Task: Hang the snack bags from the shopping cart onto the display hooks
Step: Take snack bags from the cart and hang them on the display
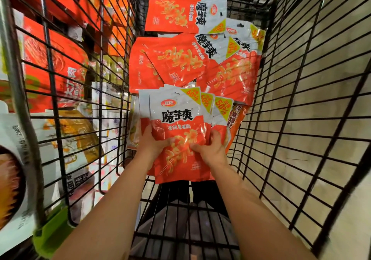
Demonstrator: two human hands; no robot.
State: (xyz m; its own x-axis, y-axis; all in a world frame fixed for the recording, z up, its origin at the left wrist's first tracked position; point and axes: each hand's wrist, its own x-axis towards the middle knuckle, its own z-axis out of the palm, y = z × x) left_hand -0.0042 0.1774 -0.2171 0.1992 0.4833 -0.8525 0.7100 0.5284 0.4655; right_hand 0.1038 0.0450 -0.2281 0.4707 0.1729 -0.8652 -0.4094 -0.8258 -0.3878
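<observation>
We look down into a black wire shopping cart (301,99) over a pale tiled floor (341,39), with store shelves (60,69) of packaged goods at left. Glossy red-and-white snack bags (180,59) lie piled at its far end. Our left hand (153,141) and right hand (210,149) grip a fanned stack of bags (176,123) above the cart's floor.

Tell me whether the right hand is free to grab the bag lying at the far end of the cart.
Probably not yet: the right hand and left hand both grip a fanned stack of bags. The far bag lies uncovered.
</observation>
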